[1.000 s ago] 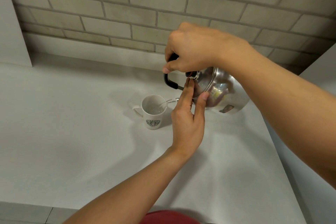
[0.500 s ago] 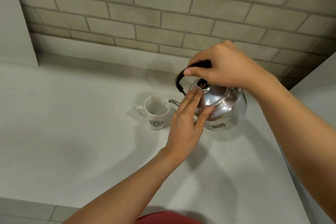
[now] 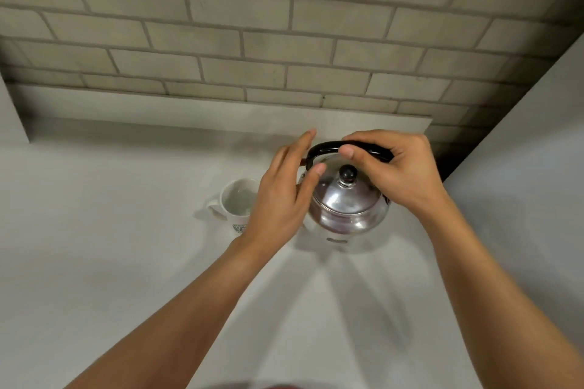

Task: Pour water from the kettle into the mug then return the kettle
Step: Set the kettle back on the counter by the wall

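A shiny steel kettle [image 3: 346, 205] with a black lid knob and a black arched handle stands upright on the white counter [image 3: 110, 246]. My right hand [image 3: 395, 174] is closed around the handle from the right. My left hand [image 3: 284, 196] is flat and open with fingers apart, resting against the kettle's left side and hiding the spout. To the left of the kettle stands a white mug [image 3: 235, 205] with a small dark emblem, its handle pointing left; my left hand covers its right edge.
A grey brick wall [image 3: 284, 41] rises behind the counter above a low white backsplash ledge. A white panel [image 3: 521, 167] closes off the right side and another stands at the far left. The counter's front edge lies at the bottom of the view.
The kettle went from tilted over the mug, with water running from its spout, to upright on the counter. My left hand slid from the lid to the kettle's left side.
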`<state>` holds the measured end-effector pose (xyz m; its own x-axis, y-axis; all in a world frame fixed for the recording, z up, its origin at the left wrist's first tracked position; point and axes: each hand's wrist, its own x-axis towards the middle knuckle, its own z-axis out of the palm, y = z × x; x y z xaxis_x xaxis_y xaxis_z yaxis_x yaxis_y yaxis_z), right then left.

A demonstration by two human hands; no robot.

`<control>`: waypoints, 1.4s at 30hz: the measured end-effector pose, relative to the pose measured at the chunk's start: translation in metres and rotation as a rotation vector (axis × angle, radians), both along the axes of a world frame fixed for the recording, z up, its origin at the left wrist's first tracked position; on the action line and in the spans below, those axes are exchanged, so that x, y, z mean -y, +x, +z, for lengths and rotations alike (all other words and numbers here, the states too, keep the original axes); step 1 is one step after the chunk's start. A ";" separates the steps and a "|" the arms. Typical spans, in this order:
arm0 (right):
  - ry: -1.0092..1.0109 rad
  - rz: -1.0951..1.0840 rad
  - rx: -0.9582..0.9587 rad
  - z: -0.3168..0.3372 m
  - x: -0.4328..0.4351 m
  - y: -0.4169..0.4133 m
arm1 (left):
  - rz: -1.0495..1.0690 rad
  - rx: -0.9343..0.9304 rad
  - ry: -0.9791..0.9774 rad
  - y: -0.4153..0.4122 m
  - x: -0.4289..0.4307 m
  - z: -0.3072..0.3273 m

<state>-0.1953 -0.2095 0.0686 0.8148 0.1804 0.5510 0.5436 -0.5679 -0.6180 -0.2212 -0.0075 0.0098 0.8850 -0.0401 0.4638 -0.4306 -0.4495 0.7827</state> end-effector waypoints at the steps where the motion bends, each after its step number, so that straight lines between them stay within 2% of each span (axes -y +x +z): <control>1: 0.025 -0.008 -0.014 -0.005 0.002 0.000 | -0.016 0.006 0.035 0.002 0.000 0.001; 11: 0.143 -0.016 -0.105 -0.041 0.013 0.019 | -0.032 0.011 0.121 0.024 0.008 0.000; 14: 0.049 0.008 -0.127 -0.046 0.018 0.033 | -0.005 0.020 0.146 0.040 0.004 -0.004; 18: -0.186 -0.043 -0.152 -0.056 0.028 0.060 | 0.051 0.036 0.158 0.074 -0.004 -0.007; 22: -0.260 -0.093 -0.179 -0.060 0.032 0.091 | 0.091 0.045 0.196 0.118 -0.012 -0.007; 25: -0.255 -0.098 -0.207 -0.063 0.027 0.121 | 0.078 0.044 0.196 0.148 -0.014 -0.011; 29: -0.207 -0.074 -0.323 -0.068 0.025 0.159 | 0.064 -0.090 0.085 0.179 -0.009 -0.018; 32: -0.200 -0.107 -0.403 -0.084 0.038 0.194 | 0.017 -0.176 0.076 0.218 0.004 -0.030; 39: -0.190 -0.076 -0.425 -0.099 0.032 0.203 | 0.018 -0.205 0.076 0.226 -0.003 -0.040; 42: -0.181 -0.042 -0.379 -0.082 0.031 0.182 | 0.043 -0.169 0.076 0.201 -0.006 -0.021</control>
<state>-0.0136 -0.2402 -0.0130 0.9624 0.2086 0.1737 0.2711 -0.7026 -0.6579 -0.0198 -0.0011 -0.0116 0.9518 -0.0298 0.3052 -0.2748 -0.5250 0.8056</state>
